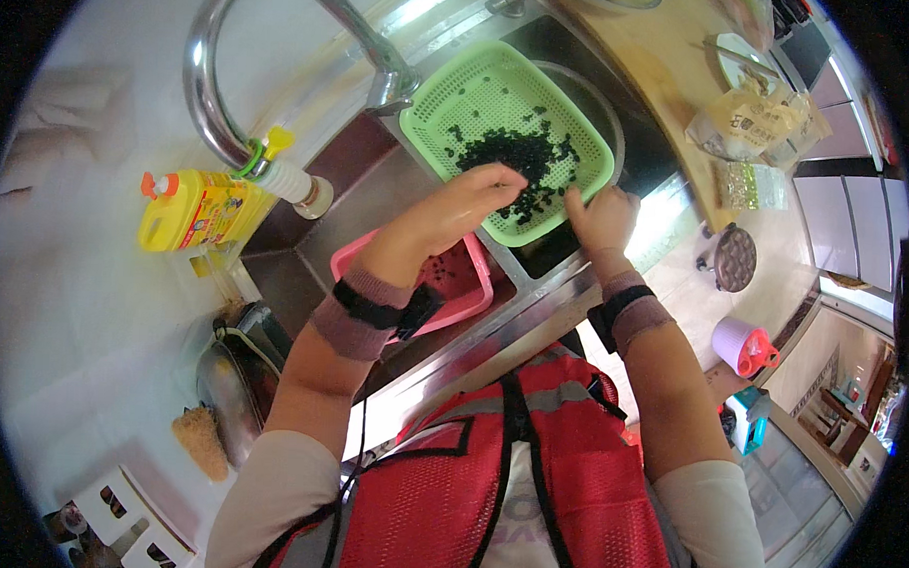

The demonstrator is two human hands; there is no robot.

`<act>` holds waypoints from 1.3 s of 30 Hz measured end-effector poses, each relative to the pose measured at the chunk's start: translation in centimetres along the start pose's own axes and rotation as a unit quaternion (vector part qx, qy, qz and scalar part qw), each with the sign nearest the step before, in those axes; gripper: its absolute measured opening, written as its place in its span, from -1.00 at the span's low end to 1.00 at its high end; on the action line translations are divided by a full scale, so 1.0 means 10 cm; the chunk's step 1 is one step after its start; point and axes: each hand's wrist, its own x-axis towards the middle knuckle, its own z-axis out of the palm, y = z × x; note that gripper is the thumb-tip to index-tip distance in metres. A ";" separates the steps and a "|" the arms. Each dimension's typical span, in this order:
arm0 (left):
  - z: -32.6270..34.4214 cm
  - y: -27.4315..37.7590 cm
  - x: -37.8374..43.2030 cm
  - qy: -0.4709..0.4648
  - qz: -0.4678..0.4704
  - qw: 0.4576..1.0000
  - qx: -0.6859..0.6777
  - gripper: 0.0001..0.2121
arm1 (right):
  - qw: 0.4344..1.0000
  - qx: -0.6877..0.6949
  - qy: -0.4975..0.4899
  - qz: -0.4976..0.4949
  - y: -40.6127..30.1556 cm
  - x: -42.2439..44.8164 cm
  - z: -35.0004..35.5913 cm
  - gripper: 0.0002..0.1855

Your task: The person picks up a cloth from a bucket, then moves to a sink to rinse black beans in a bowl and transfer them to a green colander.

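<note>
A light-green perforated plastic basket (445, 115) rests over the right-hand part of the sink, tilted in my view. A loose heap of small black beans or similar pieces (519, 152) covers its middle, with a few scattered outward. My left hand (476, 198) reaches over the near rim, fingers together and curved at the heap; whether they hold any pieces is hidden. At the near right corner, my right hand (605, 218) grips the basket rim, thumb inside. Below my left forearm, a pink plastic basin (484, 281) stands in the left sink bowl with dark bits inside.
A curved chrome faucet (199, 72) arches over the sink's left bowl (353, 183). Left of it stands a yellow detergent bottle (194, 211). Food packets (745, 125) lie on the wooden counter (621, 34) at right. On the floor are a round stool (735, 258) and a purple bin (730, 342).
</note>
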 end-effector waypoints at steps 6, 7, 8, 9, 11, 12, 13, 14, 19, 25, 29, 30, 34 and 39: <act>-0.33 -0.15 -0.26 0.034 -0.106 0.993 -0.033 -0.67 | 1.000 -0.005 -0.012 0.005 -0.01 -0.01 -0.05 -0.52; -0.44 -0.36 -0.36 0.065 -0.178 0.979 -0.077 -0.67 | 1.000 0.002 -0.014 0.005 -0.01 -0.02 -0.03 -0.52; -0.55 -0.60 -0.45 0.095 -0.248 0.956 -0.122 -0.67 | 1.000 0.008 -0.016 0.004 0.00 -0.01 0.01 -0.52; -0.65 -0.93 -0.56 0.098 -0.281 0.951 -0.086 -0.70 | 1.000 0.011 -0.017 0.003 0.01 -0.01 0.02 -0.52; -0.83 -1.69 -0.74 0.099 -0.355 0.930 -0.010 -0.70 | 1.000 0.007 -0.020 0.008 -0.01 0.00 0.00 -0.52; -0.80 -1.90 -0.75 0.167 -0.386 0.907 0.012 -0.65 | 1.000 0.003 -0.020 0.013 0.00 0.00 0.00 -0.52; -0.82 -2.13 -0.73 0.204 -0.419 0.884 -0.043 -0.69 | 1.000 0.008 -0.020 0.013 -0.01 -0.01 -0.01 -0.53; -0.86 -2.38 -0.71 0.245 -0.449 0.854 -0.100 -0.72 | 1.000 0.017 -0.019 0.008 -0.03 -0.01 0.00 -0.53; -0.70 -2.59 -0.28 0.279 -0.370 0.856 -0.230 -0.76 | 1.000 0.006 -0.009 0.000 0.00 0.00 0.01 -0.55; -0.18 -2.21 0.19 0.301 -0.340 0.853 -0.259 -0.80 | 1.000 0.008 -0.007 -0.005 -0.01 0.01 -0.01 -0.55; -0.14 -2.10 0.26 0.265 -0.306 0.845 -0.350 -0.70 | 1.000 -0.007 -0.019 0.007 0.01 0.01 -0.02 -0.53; -0.17 -2.17 0.24 0.271 -0.296 0.839 -0.367 -0.70 | 1.000 -0.004 -0.030 0.007 0.00 0.01 -0.01 -0.52; -0.28 -2.32 0.14 0.212 -0.241 0.834 -0.448 -0.79 | 0.999 -0.006 -0.033 0.012 -0.04 0.02 -0.01 -0.51; -0.40 -1.80 -0.30 0.092 -0.190 0.767 -0.606 -0.87 | 0.999 0.000 -0.028 0.019 0.01 -0.01 0.01 -0.50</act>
